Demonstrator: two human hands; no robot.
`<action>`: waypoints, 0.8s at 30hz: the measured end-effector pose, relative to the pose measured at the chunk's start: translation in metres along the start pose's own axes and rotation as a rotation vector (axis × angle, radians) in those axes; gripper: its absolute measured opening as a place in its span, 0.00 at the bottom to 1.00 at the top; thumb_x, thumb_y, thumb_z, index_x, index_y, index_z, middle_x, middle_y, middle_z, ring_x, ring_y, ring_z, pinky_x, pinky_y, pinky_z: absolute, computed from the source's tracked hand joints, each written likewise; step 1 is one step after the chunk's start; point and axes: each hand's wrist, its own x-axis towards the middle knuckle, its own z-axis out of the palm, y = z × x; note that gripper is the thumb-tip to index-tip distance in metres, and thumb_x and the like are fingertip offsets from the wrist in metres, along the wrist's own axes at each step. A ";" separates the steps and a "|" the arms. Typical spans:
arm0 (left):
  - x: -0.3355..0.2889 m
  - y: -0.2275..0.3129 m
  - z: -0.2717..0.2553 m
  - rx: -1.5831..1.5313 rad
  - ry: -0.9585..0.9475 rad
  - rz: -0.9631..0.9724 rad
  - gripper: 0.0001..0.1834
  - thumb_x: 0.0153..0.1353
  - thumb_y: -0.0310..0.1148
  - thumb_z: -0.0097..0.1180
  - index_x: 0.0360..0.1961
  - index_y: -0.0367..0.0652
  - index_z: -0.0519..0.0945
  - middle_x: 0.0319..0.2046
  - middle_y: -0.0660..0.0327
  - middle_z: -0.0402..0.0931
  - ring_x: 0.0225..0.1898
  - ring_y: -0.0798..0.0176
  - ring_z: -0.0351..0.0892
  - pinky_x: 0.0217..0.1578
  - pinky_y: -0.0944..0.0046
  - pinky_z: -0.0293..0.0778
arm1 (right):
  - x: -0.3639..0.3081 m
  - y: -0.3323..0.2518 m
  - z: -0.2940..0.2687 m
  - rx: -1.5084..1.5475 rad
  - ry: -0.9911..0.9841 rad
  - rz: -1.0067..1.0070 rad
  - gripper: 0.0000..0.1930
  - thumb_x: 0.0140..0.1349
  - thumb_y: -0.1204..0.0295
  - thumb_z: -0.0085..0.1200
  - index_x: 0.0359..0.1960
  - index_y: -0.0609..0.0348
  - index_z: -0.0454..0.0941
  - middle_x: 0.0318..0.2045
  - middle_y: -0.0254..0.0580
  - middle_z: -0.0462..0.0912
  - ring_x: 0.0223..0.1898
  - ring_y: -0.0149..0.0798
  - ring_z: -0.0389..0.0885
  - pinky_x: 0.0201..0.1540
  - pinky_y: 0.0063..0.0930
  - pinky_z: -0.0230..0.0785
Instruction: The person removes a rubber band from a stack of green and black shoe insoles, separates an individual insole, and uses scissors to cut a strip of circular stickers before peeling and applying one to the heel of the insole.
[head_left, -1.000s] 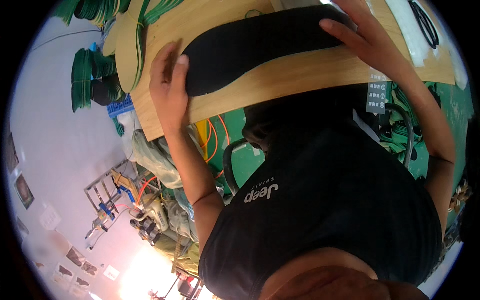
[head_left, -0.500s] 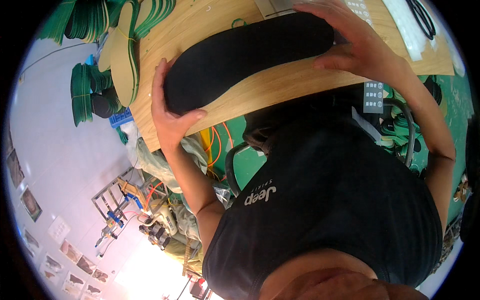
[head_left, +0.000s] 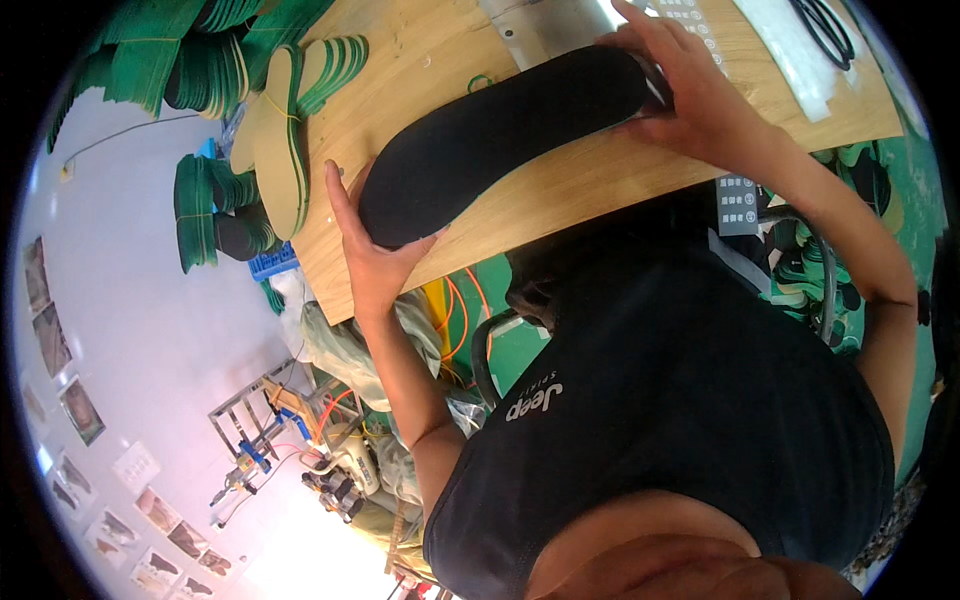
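Note:
A black shoe insole [head_left: 500,140] lies lengthwise between my two hands over the wooden table, its dark face up. My left hand [head_left: 375,265] cups its left end, with the thumb at the near edge. The index finger points up and stands away from it; the other fingers are partly hidden behind the insole. At the far right end, my right hand [head_left: 700,110] grips it between thumb and fingers, where a strip of its edge shows. Whether several insoles are stacked there, I cannot tell.
Bundles of green-edged insoles [head_left: 205,80] crowd the table's left side, beside banded tan insoles [head_left: 278,150]. A metal plate [head_left: 560,30] lies beyond my hands. White plastic sheeting [head_left: 785,60] with a black cord [head_left: 825,35] is at right. A dark label sheet [head_left: 738,205] hangs by the near edge.
The view has shifted a little. My left index finger has lifted away from the insole's edge. At the right end, more of the edge between my right fingers shows.

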 end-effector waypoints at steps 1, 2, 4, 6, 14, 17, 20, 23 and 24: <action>0.001 0.000 0.001 -0.004 0.001 -0.006 0.72 0.30 0.27 0.80 0.75 0.43 0.44 0.73 0.51 0.50 0.64 0.54 0.65 0.65 0.57 0.64 | -0.006 0.001 0.007 -0.037 0.058 -0.021 0.43 0.46 0.67 0.71 0.64 0.59 0.60 0.54 0.52 0.70 0.59 0.56 0.65 0.62 0.45 0.60; 0.001 0.000 0.002 -0.009 0.001 -0.013 0.72 0.30 0.26 0.80 0.76 0.43 0.44 0.72 0.51 0.50 0.64 0.53 0.65 0.64 0.56 0.64 | -0.012 0.002 0.016 -0.070 0.077 -0.046 0.48 0.49 0.69 0.71 0.69 0.54 0.53 0.61 0.49 0.66 0.64 0.55 0.62 0.66 0.45 0.57; 0.001 -0.002 0.003 -0.027 -0.005 -0.021 0.73 0.31 0.26 0.80 0.76 0.44 0.43 0.72 0.51 0.50 0.64 0.53 0.66 0.64 0.56 0.64 | -0.018 0.006 0.020 -0.079 0.052 -0.065 0.56 0.51 0.74 0.70 0.75 0.50 0.39 0.70 0.43 0.61 0.71 0.53 0.54 0.72 0.44 0.51; 0.002 -0.003 0.003 -0.052 -0.008 -0.018 0.73 0.31 0.25 0.80 0.76 0.45 0.42 0.71 0.50 0.51 0.63 0.52 0.66 0.64 0.56 0.65 | -0.019 0.003 0.018 -0.023 0.048 -0.052 0.56 0.51 0.74 0.71 0.75 0.51 0.40 0.70 0.44 0.61 0.71 0.54 0.55 0.73 0.44 0.51; 0.025 0.004 0.011 0.003 -0.012 0.005 0.69 0.34 0.28 0.79 0.75 0.44 0.45 0.57 0.45 0.72 0.55 0.49 0.76 0.57 0.56 0.71 | -0.003 0.008 0.000 0.018 0.138 0.057 0.40 0.52 0.76 0.68 0.67 0.57 0.61 0.59 0.48 0.70 0.58 0.54 0.73 0.62 0.39 0.66; 0.041 -0.001 0.016 0.051 -0.026 0.068 0.67 0.35 0.30 0.79 0.74 0.43 0.48 0.53 0.45 0.76 0.53 0.49 0.79 0.54 0.56 0.74 | 0.005 0.021 -0.007 -0.146 0.229 -0.029 0.28 0.51 0.72 0.66 0.56 0.59 0.72 0.48 0.51 0.75 0.52 0.55 0.74 0.55 0.41 0.69; 0.053 0.002 0.015 0.093 -0.012 0.131 0.65 0.36 0.31 0.79 0.74 0.43 0.50 0.51 0.45 0.77 0.51 0.50 0.80 0.52 0.57 0.75 | 0.022 0.018 -0.017 -0.218 0.144 -0.059 0.28 0.42 0.63 0.72 0.44 0.62 0.76 0.43 0.52 0.75 0.50 0.56 0.69 0.55 0.43 0.64; 0.067 0.001 0.019 0.073 -0.024 0.163 0.63 0.37 0.30 0.79 0.73 0.42 0.52 0.50 0.44 0.77 0.49 0.52 0.81 0.50 0.59 0.77 | 0.031 0.026 -0.017 -0.165 0.167 -0.042 0.23 0.43 0.62 0.72 0.39 0.62 0.78 0.42 0.52 0.75 0.50 0.55 0.69 0.55 0.43 0.64; 0.071 0.003 0.019 0.088 -0.025 0.178 0.62 0.38 0.30 0.79 0.73 0.43 0.52 0.50 0.44 0.77 0.49 0.53 0.81 0.50 0.59 0.77 | 0.034 0.027 -0.018 -0.163 0.165 -0.052 0.23 0.44 0.62 0.72 0.39 0.62 0.78 0.42 0.52 0.75 0.50 0.56 0.69 0.56 0.43 0.64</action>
